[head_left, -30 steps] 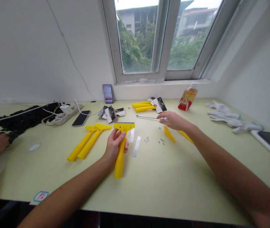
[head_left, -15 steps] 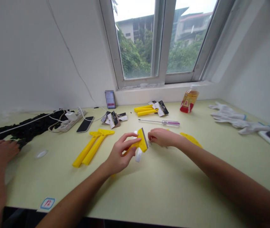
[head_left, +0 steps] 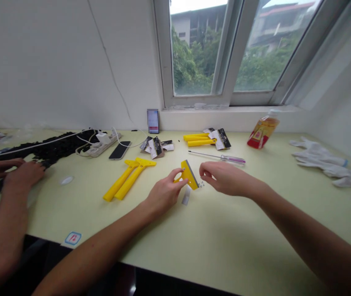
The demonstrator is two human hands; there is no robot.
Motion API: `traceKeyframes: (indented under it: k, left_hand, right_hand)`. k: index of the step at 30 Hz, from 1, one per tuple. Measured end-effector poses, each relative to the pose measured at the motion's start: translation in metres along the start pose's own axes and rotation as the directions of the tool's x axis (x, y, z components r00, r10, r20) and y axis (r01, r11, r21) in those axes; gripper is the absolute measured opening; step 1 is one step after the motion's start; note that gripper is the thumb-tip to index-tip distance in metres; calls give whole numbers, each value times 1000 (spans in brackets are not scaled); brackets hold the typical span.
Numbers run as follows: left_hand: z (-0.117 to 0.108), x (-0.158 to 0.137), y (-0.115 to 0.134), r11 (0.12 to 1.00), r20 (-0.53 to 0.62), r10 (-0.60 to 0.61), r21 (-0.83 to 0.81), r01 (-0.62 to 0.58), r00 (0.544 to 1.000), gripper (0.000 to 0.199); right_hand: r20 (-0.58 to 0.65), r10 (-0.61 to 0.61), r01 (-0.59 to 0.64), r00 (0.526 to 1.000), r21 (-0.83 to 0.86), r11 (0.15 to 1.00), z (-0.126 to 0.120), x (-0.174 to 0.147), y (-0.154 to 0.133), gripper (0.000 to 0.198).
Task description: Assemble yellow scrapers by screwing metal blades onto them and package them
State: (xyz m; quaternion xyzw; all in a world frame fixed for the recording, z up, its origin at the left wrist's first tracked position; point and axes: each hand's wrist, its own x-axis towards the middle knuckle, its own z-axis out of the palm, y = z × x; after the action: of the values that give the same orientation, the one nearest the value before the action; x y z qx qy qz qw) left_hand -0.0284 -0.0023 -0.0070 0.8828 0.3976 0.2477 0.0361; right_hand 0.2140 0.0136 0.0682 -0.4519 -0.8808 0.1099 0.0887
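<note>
While a grey blade [head_left: 192,173] is seen lined along its head, a yellow scraper [head_left: 188,174] is held tilted by the left hand [head_left: 165,190], clamped between thumb and fingers, right at the centre of the dial. At three o'clock the right hand [head_left: 220,176] is poised apart from the scraper, thumb and fingertips drawn in; whether anything tiny is pinched there cannot be told. Just off the head, at four, small nuts [head_left: 201,183] are left loose on the table [head_left: 225,230], and at six a spare blade [head_left: 186,196] is laid flat.

How far along? The grey blade is placed, but its fastening is judged unfinished: the nuts are unused, and the screwdriver [head_left: 233,159] is parked at two, touched by neither hand. Out at nine, two more scrapers [head_left: 132,179] are laid together, no blade to be made out on them, so work seems to be left there too. At one, others are kept with cards [head_left: 223,139] attached. Far out at nine, a co-worker's hand [head_left: 26,174] is seen.
</note>
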Motion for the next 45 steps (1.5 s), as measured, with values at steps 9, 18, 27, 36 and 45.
traceKeyframes:
  k: [9,18,27,36,45]
  left_hand:
    - [0,-3,8,999,-50,15,-27,-17,999,46]
    - [-4,-4,11,994,-138,24,-106,-39,990,42]
    - [-2,-5,7,985,-153,11,-169,-37,988,43]
    - [1,-2,4,1000,-17,-21,-2,21,1000,42]
    - [-8,-1,5,986,143,14,165,-38,990,61]
  right_hand:
    - [-40,-47,43,998,-98,994,27,5,-26,18]
    - [-178,164,-86,970,377,922,33,10,-23,25]
    - [49,80,-86,996,829,553,43,19,-7,57]
    - [147,91,-171,985,742,648,29,21,17,46]
    - [397,243,-227,885,-89,970,-3,4,59,17]
